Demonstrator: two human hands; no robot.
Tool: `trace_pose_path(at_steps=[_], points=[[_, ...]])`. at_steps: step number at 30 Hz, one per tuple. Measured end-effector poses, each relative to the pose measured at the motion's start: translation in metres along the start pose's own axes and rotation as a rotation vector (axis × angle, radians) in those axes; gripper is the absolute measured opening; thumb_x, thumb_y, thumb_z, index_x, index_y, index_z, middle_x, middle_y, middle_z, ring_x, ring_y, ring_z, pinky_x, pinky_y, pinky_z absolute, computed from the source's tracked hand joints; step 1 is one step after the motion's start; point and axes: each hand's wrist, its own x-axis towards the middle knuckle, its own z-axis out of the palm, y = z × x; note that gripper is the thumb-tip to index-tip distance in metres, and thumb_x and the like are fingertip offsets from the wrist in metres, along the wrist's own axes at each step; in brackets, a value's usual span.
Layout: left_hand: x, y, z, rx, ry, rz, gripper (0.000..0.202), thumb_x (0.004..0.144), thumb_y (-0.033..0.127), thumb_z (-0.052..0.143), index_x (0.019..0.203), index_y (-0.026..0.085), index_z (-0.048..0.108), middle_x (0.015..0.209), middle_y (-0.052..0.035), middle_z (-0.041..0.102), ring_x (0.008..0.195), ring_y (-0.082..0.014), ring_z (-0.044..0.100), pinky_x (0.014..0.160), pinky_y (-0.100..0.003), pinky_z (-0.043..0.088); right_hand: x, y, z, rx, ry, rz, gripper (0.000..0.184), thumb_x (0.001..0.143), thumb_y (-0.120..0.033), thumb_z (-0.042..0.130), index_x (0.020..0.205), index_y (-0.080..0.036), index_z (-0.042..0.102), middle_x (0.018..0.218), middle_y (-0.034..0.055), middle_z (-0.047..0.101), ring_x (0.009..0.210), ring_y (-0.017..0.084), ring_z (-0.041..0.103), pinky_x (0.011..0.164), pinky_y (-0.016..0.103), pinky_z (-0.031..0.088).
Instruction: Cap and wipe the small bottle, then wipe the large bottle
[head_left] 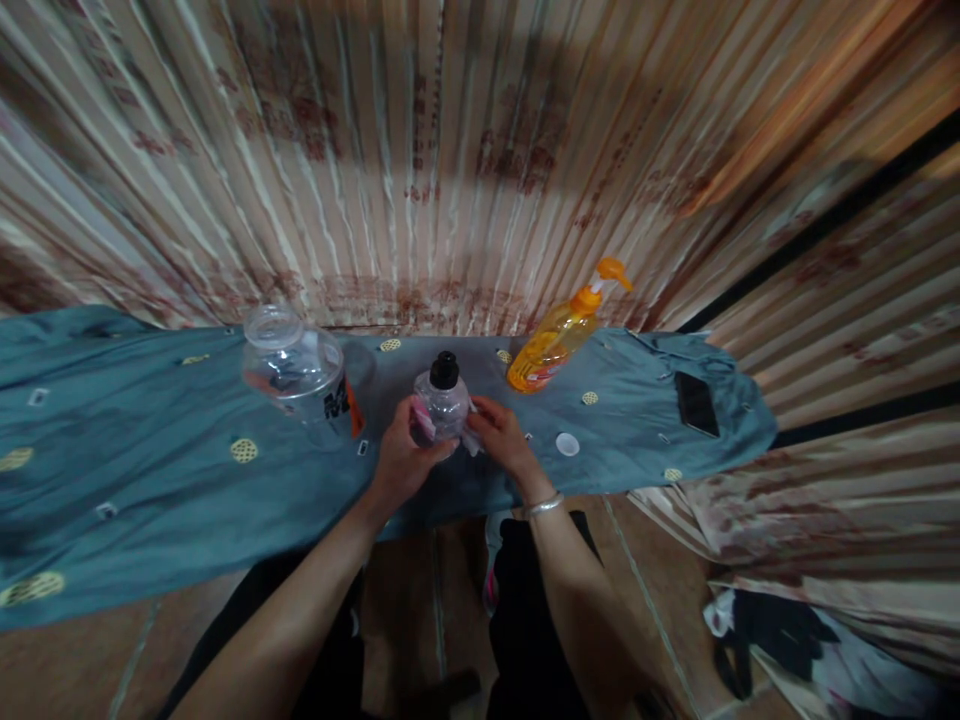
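Observation:
Both my hands are wrapped round a small clear bottle (pixel 442 402) with a black cap and a pink label, standing upright on the teal cloth (pixel 150 480). My left hand (pixel 403 460) grips its left side, fingers curled. My right hand (pixel 501 437), a metal bangle on its wrist, holds the right side along with a bit of pale material. A large clear open-topped jar (pixel 296 372) stands just left of the bottle. An orange pump bottle (pixel 562 338) leans behind to the right.
A small white round lid (pixel 568 444) lies on the cloth right of my hands. A black phone (pixel 696 403) rests near the cloth's right end. Striped patterned curtains (pixel 465 150) hang behind. Dark shoes (pixel 780 640) lie on the tiled floor at lower right.

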Motion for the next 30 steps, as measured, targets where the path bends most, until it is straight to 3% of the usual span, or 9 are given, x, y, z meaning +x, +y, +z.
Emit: trace_pose_path(at_steps=[3, 6, 9, 11, 16, 19, 22, 26, 30], points=[[0.001, 0.001, 0.001, 0.043, -0.006, -0.002, 0.065, 0.055, 0.034, 0.090, 0.110, 0.023, 0.059, 0.102, -0.0011, 0.071, 0.095, -0.0240, 0.071, 0.094, -0.043, 0.056, -0.002, -0.015, 0.002, 0.061, -0.011, -0.007, 0.038, 0.095, -0.026, 0.052, 0.123, -0.017, 0.075, 0.092, 0.0014, 0.079, 0.084, 0.016, 0.072, 0.076, 0.025, 0.057], [0.004, 0.004, 0.003, 0.080, -0.016, 0.040, 0.070, 0.056, 0.038, 0.093, 0.115, 0.022, 0.059, 0.110, -0.0041, 0.072, 0.100, -0.0259, 0.071, 0.096, -0.044, 0.057, -0.008, -0.036, -0.010, 0.082, 0.081, -0.052, 0.043, 0.099, -0.033, 0.052, 0.133, -0.017, 0.072, 0.094, 0.0024, 0.078, 0.079, 0.017, 0.069, 0.075, 0.028, 0.058], [0.005, 0.005, 0.006, 0.072, -0.033, 0.126, 0.087, 0.054, 0.039, 0.095, 0.131, 0.022, 0.055, 0.128, -0.0101, 0.070, 0.118, -0.0306, 0.068, 0.106, -0.048, 0.054, -0.022, -0.059, -0.020, 0.040, 0.191, -0.206, 0.041, 0.102, -0.035, 0.053, 0.136, -0.022, 0.072, 0.126, 0.0083, 0.077, 0.108, 0.022, 0.072, 0.097, 0.037, 0.059], [0.005, 0.005, 0.008, 0.072, -0.031, 0.145, 0.096, 0.055, 0.039, 0.095, 0.138, 0.021, 0.052, 0.136, -0.0133, 0.067, 0.127, -0.0332, 0.065, 0.114, -0.051, 0.050, -0.031, -0.067, -0.021, -0.006, 0.248, -0.274, 0.040, 0.102, -0.035, 0.054, 0.137, -0.025, 0.072, 0.145, 0.0105, 0.068, 0.133, 0.025, 0.065, 0.112, 0.042, 0.054], [0.003, 0.002, 0.005, -0.014, -0.103, 0.092, 0.098, 0.063, 0.032, 0.086, 0.151, 0.022, 0.043, 0.153, -0.0158, 0.058, 0.144, -0.0334, 0.055, 0.126, -0.050, 0.040, -0.035, -0.053, -0.015, -0.096, 0.262, -0.276, 0.041, 0.105, -0.033, 0.050, 0.139, -0.024, 0.070, 0.148, 0.0120, 0.067, 0.140, 0.024, 0.062, 0.118, 0.044, 0.052], [0.003, 0.004, -0.002, -0.078, -0.180, 0.030, 0.086, 0.066, 0.027, 0.080, 0.147, 0.025, 0.051, 0.142, -0.0105, 0.068, 0.135, -0.0311, 0.063, 0.121, -0.050, 0.046, -0.030, -0.040, -0.016, -0.067, 0.215, -0.241, 0.039, 0.105, -0.032, 0.050, 0.135, -0.023, 0.072, 0.138, 0.0122, 0.073, 0.130, 0.024, 0.068, 0.113, 0.042, 0.055], [0.005, 0.008, -0.007, -0.099, -0.223, 0.009, 0.080, 0.064, 0.032, 0.085, 0.140, 0.023, 0.059, 0.127, -0.0096, 0.074, 0.118, -0.0303, 0.071, 0.110, -0.050, 0.055, -0.030, -0.042, -0.020, -0.004, 0.232, -0.242, 0.037, 0.104, -0.031, 0.050, 0.132, -0.021, 0.073, 0.131, 0.0123, 0.076, 0.124, 0.024, 0.071, 0.111, 0.043, 0.057], [0.007, 0.005, -0.007, -0.036, -0.105, 0.052, 0.088, 0.057, 0.036, 0.094, 0.138, 0.023, 0.061, 0.133, -0.0118, 0.071, 0.117, -0.0321, 0.070, 0.106, -0.051, 0.056, -0.043, -0.062, -0.020, -0.053, 0.318, -0.328, 0.038, 0.106, -0.030, 0.049, 0.138, -0.024, 0.070, 0.144, 0.0126, 0.069, 0.138, 0.025, 0.064, 0.118, 0.047, 0.051], [0.009, -0.001, -0.005, 0.108, 0.010, 0.112, 0.073, 0.057, 0.038, 0.095, 0.124, 0.022, 0.069, 0.120, -0.0103, 0.070, 0.116, -0.0340, 0.067, 0.108, -0.053, 0.054, -0.054, -0.071, -0.010, -0.185, 0.342, -0.390, 0.041, 0.106, -0.028, 0.050, 0.145, -0.024, 0.064, 0.156, 0.0149, 0.059, 0.148, 0.029, 0.055, 0.123, 0.053, 0.048]])
